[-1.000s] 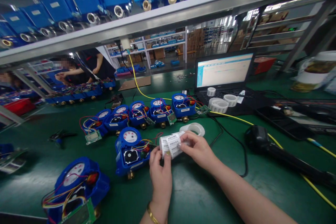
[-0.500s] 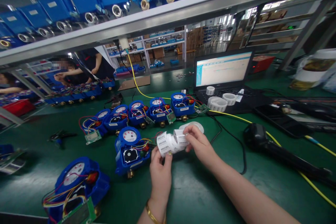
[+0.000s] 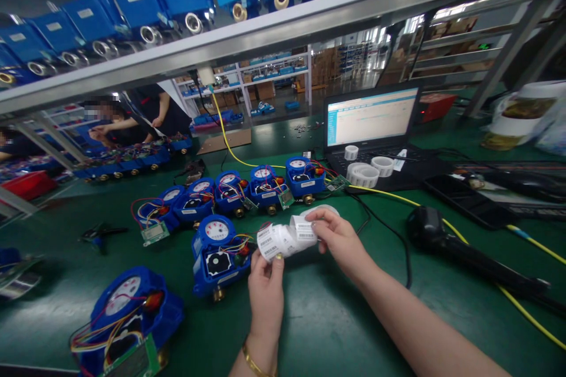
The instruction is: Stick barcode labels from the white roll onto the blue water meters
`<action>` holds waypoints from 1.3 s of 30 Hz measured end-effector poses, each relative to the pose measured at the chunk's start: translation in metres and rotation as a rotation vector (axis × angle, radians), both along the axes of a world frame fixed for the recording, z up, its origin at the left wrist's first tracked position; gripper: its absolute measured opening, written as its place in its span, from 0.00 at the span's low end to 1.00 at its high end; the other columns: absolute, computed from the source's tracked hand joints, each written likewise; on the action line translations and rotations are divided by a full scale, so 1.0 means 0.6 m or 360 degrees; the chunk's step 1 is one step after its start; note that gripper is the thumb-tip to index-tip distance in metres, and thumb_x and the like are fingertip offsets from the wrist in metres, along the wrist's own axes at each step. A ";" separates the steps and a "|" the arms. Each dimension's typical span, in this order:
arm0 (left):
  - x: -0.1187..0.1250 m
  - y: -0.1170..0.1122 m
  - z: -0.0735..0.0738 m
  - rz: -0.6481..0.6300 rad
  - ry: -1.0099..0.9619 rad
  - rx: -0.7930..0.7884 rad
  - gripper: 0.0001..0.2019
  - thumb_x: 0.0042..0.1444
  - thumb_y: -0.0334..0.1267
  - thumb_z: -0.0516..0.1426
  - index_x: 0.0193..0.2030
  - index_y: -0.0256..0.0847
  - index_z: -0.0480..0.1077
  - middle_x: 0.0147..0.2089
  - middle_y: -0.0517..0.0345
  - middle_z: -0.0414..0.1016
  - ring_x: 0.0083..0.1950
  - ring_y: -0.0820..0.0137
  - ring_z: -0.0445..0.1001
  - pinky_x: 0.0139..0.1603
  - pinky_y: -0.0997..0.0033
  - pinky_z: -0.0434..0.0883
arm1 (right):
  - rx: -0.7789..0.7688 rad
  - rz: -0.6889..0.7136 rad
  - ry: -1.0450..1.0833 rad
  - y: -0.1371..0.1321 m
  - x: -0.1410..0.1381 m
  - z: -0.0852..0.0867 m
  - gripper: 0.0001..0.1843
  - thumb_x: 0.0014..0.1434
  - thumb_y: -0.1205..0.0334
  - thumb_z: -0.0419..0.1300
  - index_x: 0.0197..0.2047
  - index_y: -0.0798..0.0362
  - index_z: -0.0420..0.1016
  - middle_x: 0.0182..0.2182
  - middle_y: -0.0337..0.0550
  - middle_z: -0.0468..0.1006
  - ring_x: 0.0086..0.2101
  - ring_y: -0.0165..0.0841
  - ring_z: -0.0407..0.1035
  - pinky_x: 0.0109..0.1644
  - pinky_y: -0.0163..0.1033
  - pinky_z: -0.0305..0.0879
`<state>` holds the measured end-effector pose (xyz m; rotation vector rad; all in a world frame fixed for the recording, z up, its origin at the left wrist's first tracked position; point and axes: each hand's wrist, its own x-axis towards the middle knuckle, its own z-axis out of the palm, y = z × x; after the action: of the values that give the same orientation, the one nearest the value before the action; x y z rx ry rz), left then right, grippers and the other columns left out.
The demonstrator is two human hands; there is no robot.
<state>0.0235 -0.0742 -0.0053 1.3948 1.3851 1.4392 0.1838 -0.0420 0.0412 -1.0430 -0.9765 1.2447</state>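
Observation:
A curled strip of white barcode labels (image 3: 273, 241) is held between both hands above the green bench. My left hand (image 3: 266, 283) grips its left coil from below, thumb on the front. With thumb and fingers, my right hand (image 3: 332, 235) pinches the right end of the strip. Just left of the labels stands a blue water meter (image 3: 216, 256) with its wires and black inner unit exposed. Partly hidden behind my right hand, a pale roll (image 3: 325, 210) lies on the bench.
Several open blue meters (image 3: 227, 191) form a row behind my hands; another meter (image 3: 126, 318) sits front left. A laptop (image 3: 371, 121) carries label rolls (image 3: 362, 175). At right lie a black barcode scanner (image 3: 442, 241) and yellow cable. A shelf (image 3: 247, 35) crosses overhead.
Both hands keep hold of the labels. The left coil has turned slightly and shifted a little left with my left hand. The whole view has also moved slightly.

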 end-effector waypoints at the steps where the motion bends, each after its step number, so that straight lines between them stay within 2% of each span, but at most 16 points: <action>1: 0.000 -0.001 0.000 0.0007 0.0005 0.0006 0.15 0.56 0.45 0.55 0.45 0.40 0.72 0.54 0.49 0.67 0.58 0.60 0.63 0.61 0.58 0.57 | -0.0017 -0.0019 0.0055 0.000 0.001 0.002 0.13 0.41 0.57 0.59 0.32 0.53 0.70 0.21 0.36 0.68 0.17 0.24 0.56 0.15 0.28 0.54; 5: 0.000 -0.003 0.003 0.0018 -0.0006 0.0020 0.15 0.56 0.45 0.55 0.46 0.40 0.72 0.56 0.48 0.66 0.58 0.61 0.63 0.62 0.59 0.56 | -0.0034 -0.0062 0.0283 -0.001 0.001 0.008 0.14 0.39 0.59 0.61 0.32 0.54 0.73 0.28 0.40 0.71 0.23 0.25 0.60 0.17 0.27 0.57; 8: 0.001 -0.004 0.004 0.0013 -0.0037 0.0018 0.15 0.57 0.45 0.54 0.47 0.41 0.71 0.56 0.49 0.66 0.59 0.62 0.63 0.63 0.59 0.56 | -0.0024 -0.0114 0.0368 -0.002 0.002 0.008 0.14 0.38 0.61 0.62 0.32 0.56 0.75 0.26 0.39 0.71 0.21 0.23 0.57 0.17 0.26 0.53; 12: 0.001 -0.003 0.005 0.0007 -0.0078 0.0026 0.15 0.56 0.45 0.55 0.47 0.41 0.71 0.57 0.49 0.66 0.59 0.62 0.62 0.63 0.59 0.55 | 0.0021 -0.0214 0.0528 -0.001 0.005 0.005 0.13 0.38 0.58 0.64 0.28 0.57 0.76 0.20 0.37 0.68 0.19 0.22 0.53 0.17 0.27 0.46; 15: 0.000 -0.003 0.005 0.0008 -0.0083 0.0025 0.15 0.56 0.45 0.55 0.46 0.40 0.72 0.57 0.49 0.66 0.59 0.61 0.63 0.63 0.58 0.55 | 0.0024 -0.0214 0.0558 -0.001 0.006 0.005 0.14 0.39 0.56 0.65 0.29 0.56 0.75 0.20 0.36 0.68 0.19 0.22 0.54 0.18 0.28 0.46; 17: 0.000 -0.003 0.005 -0.0002 -0.0097 0.0026 0.16 0.56 0.45 0.55 0.48 0.41 0.71 0.58 0.49 0.66 0.60 0.61 0.62 0.64 0.59 0.54 | 0.0017 -0.0208 0.0590 -0.003 0.005 0.008 0.16 0.39 0.58 0.65 0.34 0.55 0.75 0.25 0.38 0.72 0.20 0.23 0.56 0.18 0.28 0.47; 21: -0.001 -0.003 0.002 -0.0031 -0.0186 0.0032 0.17 0.57 0.45 0.56 0.50 0.41 0.70 0.60 0.49 0.64 0.62 0.62 0.61 0.65 0.60 0.53 | 0.0034 -0.0147 0.0605 -0.005 0.004 0.013 0.22 0.39 0.64 0.63 0.41 0.52 0.69 0.39 0.45 0.78 0.28 0.29 0.67 0.20 0.28 0.49; 24: 0.000 -0.002 0.001 -0.0030 -0.0252 0.0029 0.18 0.57 0.45 0.56 0.52 0.42 0.69 0.60 0.50 0.65 0.62 0.62 0.61 0.65 0.61 0.54 | 0.0070 -0.0147 0.0491 0.000 0.003 0.005 0.18 0.37 0.67 0.59 0.36 0.51 0.66 0.37 0.45 0.79 0.33 0.35 0.71 0.21 0.29 0.50; 26: 0.000 -0.002 0.001 -0.0019 -0.0295 0.0009 0.20 0.56 0.46 0.57 0.53 0.42 0.68 0.59 0.50 0.67 0.61 0.61 0.62 0.64 0.60 0.55 | 0.0143 -0.0193 0.0305 0.005 0.003 -0.004 0.14 0.36 0.69 0.58 0.31 0.51 0.66 0.35 0.43 0.78 0.34 0.35 0.71 0.25 0.31 0.56; 28: 0.000 -0.002 0.002 -0.0021 -0.0334 -0.0011 0.21 0.55 0.47 0.57 0.53 0.42 0.69 0.57 0.49 0.69 0.61 0.60 0.63 0.63 0.59 0.56 | 0.0271 -0.0156 0.0073 0.008 0.003 -0.013 0.10 0.37 0.69 0.57 0.28 0.51 0.69 0.36 0.42 0.77 0.37 0.36 0.70 0.36 0.37 0.64; 30: 0.000 -0.002 0.002 -0.0037 -0.0356 -0.0023 0.21 0.54 0.48 0.58 0.53 0.42 0.69 0.57 0.49 0.69 0.60 0.59 0.63 0.63 0.58 0.56 | 0.0365 -0.0023 -0.0079 0.010 0.002 -0.019 0.10 0.39 0.68 0.57 0.29 0.51 0.71 0.37 0.42 0.76 0.40 0.37 0.70 0.47 0.43 0.64; 31: 0.000 -0.002 0.001 -0.0045 -0.0361 -0.0024 0.21 0.54 0.47 0.58 0.53 0.42 0.69 0.57 0.49 0.69 0.61 0.59 0.63 0.63 0.58 0.56 | 0.0386 0.0036 -0.0118 0.011 0.002 -0.022 0.11 0.40 0.67 0.56 0.31 0.50 0.72 0.37 0.42 0.76 0.40 0.37 0.70 0.49 0.44 0.63; 35: -0.001 -0.002 -0.001 -0.0057 -0.0352 -0.0019 0.19 0.55 0.47 0.57 0.52 0.41 0.70 0.57 0.48 0.69 0.60 0.59 0.64 0.63 0.58 0.56 | 0.0439 -0.0043 -0.0315 0.012 0.003 -0.028 0.15 0.43 0.66 0.54 0.35 0.49 0.75 0.39 0.43 0.75 0.42 0.39 0.69 0.46 0.45 0.65; 39: 0.000 -0.003 0.002 -0.0080 -0.0371 -0.0011 0.20 0.55 0.46 0.58 0.53 0.41 0.69 0.58 0.48 0.67 0.62 0.59 0.62 0.63 0.59 0.57 | 0.0545 -0.0096 -0.0656 0.007 0.006 -0.022 0.15 0.47 0.66 0.53 0.37 0.50 0.76 0.31 0.42 0.74 0.36 0.37 0.69 0.43 0.44 0.64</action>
<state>0.0235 -0.0757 -0.0043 1.2057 1.1983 1.5094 0.1871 -0.0379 0.0281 -1.0640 -1.4063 0.7864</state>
